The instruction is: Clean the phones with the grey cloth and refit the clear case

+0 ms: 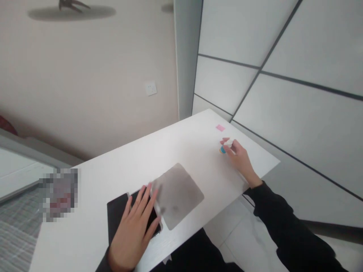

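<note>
My left hand (pixel 136 223) lies with its fingers spread over a black-screened device (pixel 153 217), which looks like a tablet or phone. A black flap or cover (pixel 117 209) adjoins the device on the left. Touching or close to its right side is a flat grey square pad (pixel 178 196). Toward the far right of the table, my right hand (pixel 236 155) is closed around a small white object (pixel 228 143). A blue and yellow part (pixel 222 150) shows just under the fingers; whether it belongs to the white object I cannot tell. A pink slip (pixel 220 128) lies beyond this hand.
The white table (pixel 127 162) runs along a beige wall (pixel 99 75) with a socket (pixel 151 89). White panelled doors (pixel 297 124) stand close at the right. A pixelated item (pixel 61 194) is at the table's left edge, beside a striped cloth (pixel 17 234).
</note>
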`<state>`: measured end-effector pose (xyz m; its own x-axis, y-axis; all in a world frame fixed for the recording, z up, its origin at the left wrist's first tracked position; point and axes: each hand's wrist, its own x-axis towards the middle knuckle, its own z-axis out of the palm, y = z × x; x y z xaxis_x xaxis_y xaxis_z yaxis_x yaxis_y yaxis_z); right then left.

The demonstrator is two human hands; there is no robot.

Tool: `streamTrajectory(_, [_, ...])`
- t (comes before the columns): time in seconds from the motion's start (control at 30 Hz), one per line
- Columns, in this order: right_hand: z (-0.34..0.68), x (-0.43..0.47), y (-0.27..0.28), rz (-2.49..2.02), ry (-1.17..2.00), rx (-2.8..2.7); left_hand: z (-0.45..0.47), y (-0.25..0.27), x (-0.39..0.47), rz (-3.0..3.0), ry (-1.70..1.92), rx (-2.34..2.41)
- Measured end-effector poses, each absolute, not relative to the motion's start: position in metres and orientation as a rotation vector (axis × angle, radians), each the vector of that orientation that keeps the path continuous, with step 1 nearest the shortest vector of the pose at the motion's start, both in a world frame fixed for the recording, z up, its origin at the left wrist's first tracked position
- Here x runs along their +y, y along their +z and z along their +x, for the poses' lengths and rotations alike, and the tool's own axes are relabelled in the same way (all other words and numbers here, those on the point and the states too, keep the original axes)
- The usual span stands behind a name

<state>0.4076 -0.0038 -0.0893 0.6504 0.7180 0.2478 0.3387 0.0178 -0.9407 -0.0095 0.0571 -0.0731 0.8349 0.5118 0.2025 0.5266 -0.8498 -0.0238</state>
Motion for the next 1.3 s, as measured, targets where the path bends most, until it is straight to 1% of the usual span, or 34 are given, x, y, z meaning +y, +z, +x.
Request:
streamTrajectory(0.17, [0.349,-0.011,-0.063,-1.350,0.810,-0.921,-0.078,-0.090,0.051,-2.761,-0.449,-1.417])
streamTrajectory(0.27, [0.304,-0.025,-0.050,-1.254,0.995,-0.912,-0.108,-0.108,0.043,-2.670,-0.639,-1.702])
streamTrajectory(0.43, [0.262,-0.034,-0.043,-1.002,1.251,-0.847,-0.118,-0.123,0.038,-2.671,-0.921,-1.812])
streamTrajectory(0.47, [0.260,-0.033,-0.044,-1.013,1.227,-0.914,-0.116,-0.124,0.039,-2.681,-0.952,-1.816])
streamTrajectory(0.63, [0.266,-0.027,-0.058,-1.364,0.848,-1.459,-0.111,-0.124,0.040,-2.691,-1.004,-1.841])
streamTrajectory(0.93, [0.283,-0.011,-0.073,-1.648,0.748,-1.958,-0.110,-0.127,0.036,-2.699,-0.983,-1.846])
streamTrajectory(1.3, [0.291,-0.020,-0.058,-1.675,0.603,-2.188,-0.110,-0.129,0.035,-2.701,-0.911,-1.842])
